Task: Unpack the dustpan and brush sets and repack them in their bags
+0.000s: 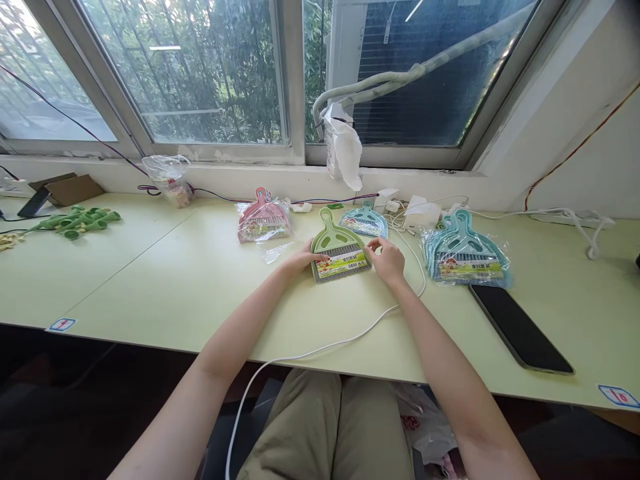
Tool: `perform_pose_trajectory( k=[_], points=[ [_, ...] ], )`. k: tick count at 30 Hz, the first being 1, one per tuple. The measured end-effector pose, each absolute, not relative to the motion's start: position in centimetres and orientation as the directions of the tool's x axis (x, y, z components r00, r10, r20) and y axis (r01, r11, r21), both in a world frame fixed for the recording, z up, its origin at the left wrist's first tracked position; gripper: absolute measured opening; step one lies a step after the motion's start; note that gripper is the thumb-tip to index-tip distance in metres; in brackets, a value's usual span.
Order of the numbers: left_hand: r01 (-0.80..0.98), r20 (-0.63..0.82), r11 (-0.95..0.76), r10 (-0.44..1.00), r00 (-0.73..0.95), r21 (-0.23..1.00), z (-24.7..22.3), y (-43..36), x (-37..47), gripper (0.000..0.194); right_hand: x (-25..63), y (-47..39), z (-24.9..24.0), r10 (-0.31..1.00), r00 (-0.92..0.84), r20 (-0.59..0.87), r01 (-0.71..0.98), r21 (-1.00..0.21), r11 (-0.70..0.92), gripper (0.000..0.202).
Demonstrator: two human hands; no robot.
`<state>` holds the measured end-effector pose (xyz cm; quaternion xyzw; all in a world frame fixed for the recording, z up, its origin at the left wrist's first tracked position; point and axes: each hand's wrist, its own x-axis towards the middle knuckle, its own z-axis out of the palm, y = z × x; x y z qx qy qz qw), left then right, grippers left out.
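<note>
A green dustpan and brush set with a yellow-green label lies in front of me, its handle toward the window. My left hand grips its left edge, thumb on top of the label. At the right edge my right hand has thumb and fingertips pinched together by the label's end; whether they hold anything is too small to tell. Behind it lies a blue set. A bagged pink set is to the left, and a stack of bagged blue sets stands to the right.
A black phone lies at the right. A white cable runs across the table and over its front edge. Green clips, a cardboard box and a plastic bag are at the left rear.
</note>
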<state>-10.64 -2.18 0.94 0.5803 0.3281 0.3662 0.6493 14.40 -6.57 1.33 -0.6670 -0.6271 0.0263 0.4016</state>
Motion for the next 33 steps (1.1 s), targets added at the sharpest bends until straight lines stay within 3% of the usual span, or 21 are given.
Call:
perform_pose_trajectory(
  k=[5, 8, 11, 13, 15, 18, 22, 27, 33],
  points=[
    [-0.086, 0.001, 0.047, 0.873, 0.488, 0.995, 1.1, -2.3, -10.7, 0.078, 13.8, -6.8, 1.6, 0.834, 0.212, 0.510, 0.807, -0.572, 0.145, 0.029],
    [-0.123, 0.016, 0.042, 0.900, 0.436, 0.992, 1.2, -2.2, -10.6, 0.080, 14.1, -6.9, 1.9, 0.833, 0.294, 0.468, 0.801, -0.596, 0.051, 0.032],
    [-0.153, 0.030, 0.025, 0.937, 0.348, 0.988, 1.2, -2.0, -10.5, 0.081, 14.9, -6.9, 2.3, 0.863, 0.398, 0.311, 0.762, -0.636, -0.122, 0.036],
    [-0.169, 0.022, 0.027, 0.958, 0.284, 0.985, 1.2, -1.8, -10.4, 0.080, 15.2, -6.7, 2.3, 0.924, 0.361, 0.129, 0.705, -0.686, -0.180, 0.044],
    [-0.193, 0.018, 0.030, 0.970, 0.241, 0.981, 1.2, -1.7, -10.3, 0.077, 14.8, -6.7, 2.2, 0.968, 0.248, -0.031, 0.585, -0.792, -0.176, 0.048],
    [-0.237, 0.052, 0.003, 0.973, 0.225, 0.971, 1.4, -1.8, -10.1, 0.076, 12.9, -6.8, 1.9, 0.987, 0.072, -0.141, 0.257, -0.954, -0.155, 0.044],
    [-0.243, 0.087, -0.027, 0.967, 0.239, 0.970, 1.4, -2.0, -10.0, 0.075, 9.9, -7.4, 1.6, 0.988, -0.048, -0.144, -0.070, -0.987, -0.147, 0.027],
    [-0.211, 0.069, -0.010, 0.959, 0.275, 0.977, 1.1, -2.1, -9.9, 0.077, 8.9, -7.8, 1.6, 0.980, 0.030, -0.198, -0.199, -0.962, -0.188, 0.004],
    [-0.233, 0.071, -0.007, 0.961, 0.267, 0.972, 0.9, -1.9, -9.6, 0.079, 9.0, -7.6, 1.3, 0.984, 0.042, -0.174, -0.299, -0.942, -0.154, 0.005]
  ],
)
